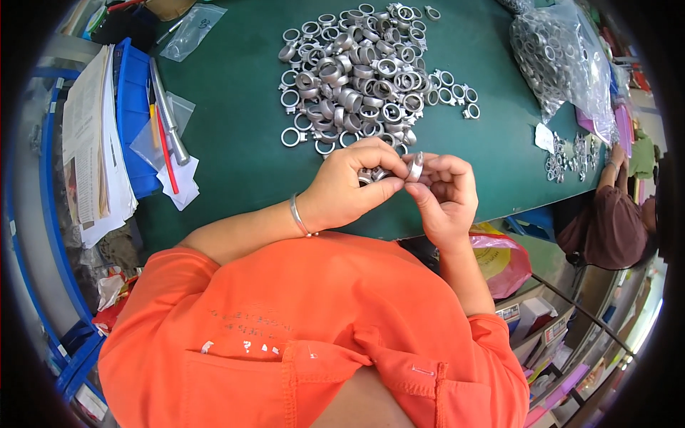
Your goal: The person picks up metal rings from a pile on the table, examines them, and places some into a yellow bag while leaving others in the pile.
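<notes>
A metal ring with a small lug (415, 168) is upright between the fingertips of both hands, near the table's front edge. My right hand (449, 200) pinches it with thumb and fingers, the other fingers curled. My left hand (353, 178) is closed; its thumb and forefinger reach the same ring's near side. A couple more metal rings (374, 175) show partly under the left fingers, their far sides hidden. Just beyond my hands lies a large heap of the same grey rings (357, 78), with a few spread singly at its right side.
The green table (235, 143) bears a clear bag of metal parts (560, 60) at the far right, and small parts (564, 160) beside a white tag. Left are a blue bin (135, 93), papers (89, 143) and a red pen (173, 177). A co-worker (614, 221) sits at right.
</notes>
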Available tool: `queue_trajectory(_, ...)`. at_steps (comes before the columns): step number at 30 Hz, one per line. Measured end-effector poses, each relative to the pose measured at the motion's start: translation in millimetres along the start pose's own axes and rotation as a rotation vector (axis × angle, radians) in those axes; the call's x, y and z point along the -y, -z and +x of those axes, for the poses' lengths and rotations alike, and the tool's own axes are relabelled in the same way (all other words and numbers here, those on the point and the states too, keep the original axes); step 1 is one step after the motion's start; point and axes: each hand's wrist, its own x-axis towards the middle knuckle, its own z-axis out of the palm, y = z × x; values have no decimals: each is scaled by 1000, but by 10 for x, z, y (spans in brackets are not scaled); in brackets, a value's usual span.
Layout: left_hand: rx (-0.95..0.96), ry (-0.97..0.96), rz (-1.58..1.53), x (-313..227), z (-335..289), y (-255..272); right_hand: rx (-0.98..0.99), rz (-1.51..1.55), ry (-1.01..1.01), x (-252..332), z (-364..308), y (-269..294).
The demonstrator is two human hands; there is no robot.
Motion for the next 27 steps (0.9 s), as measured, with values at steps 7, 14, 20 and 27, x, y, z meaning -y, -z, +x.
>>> queue_trajectory(7, -31, 213, -202, -129, -8, 9, -31, -135, 180, -42, 12, -26)
queue_trajectory(14, -98, 447, -322, -159, -11, 15, -65, -732, 459, 100, 56, -55)
queue_trajectory(20, -14, 819, -960, -166, 64, 74, 156, -666, 560, 225, 193, -13)
queue_trajectory(27, 78, 732, -1035, -119, 61, 61, -300, -1375, 76, -199, 584, 894)
